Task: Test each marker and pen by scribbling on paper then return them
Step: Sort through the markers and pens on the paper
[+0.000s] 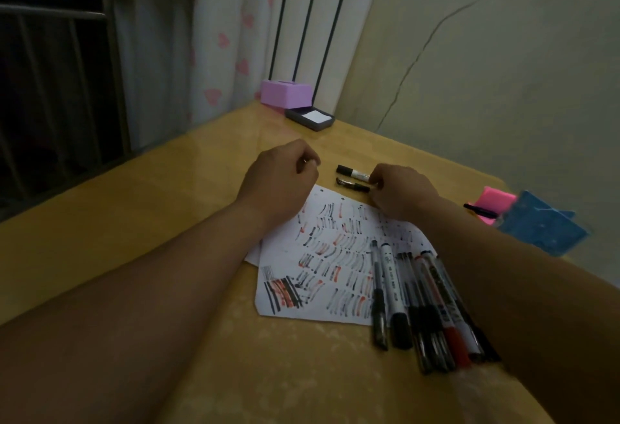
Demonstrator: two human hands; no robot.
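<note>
Markers and pens [432,309], a black-and-red capped row, lie on the scribble-covered white paper [322,256] toward the table's near right edge: testing looks well advanced. Right hand [399,194] pinches the black pen [352,185] beside a white marker [354,172] beyond the paper's far edge; left hand [278,179] is clenched, contents unclear.

The scene is dimly lit, with a warm yellow cast. A soft sheen is seen on the bench [188,168] toward its far left part, near the curtain [214,38]. The window [57,65] at the left is rendered almost black. Shadow detail is lost across the near forearms. Straight lines are bowed at the edges by wide-angle distortion. The blue object [540,225] at right is smeared; fine detail is soft throughout.
</note>
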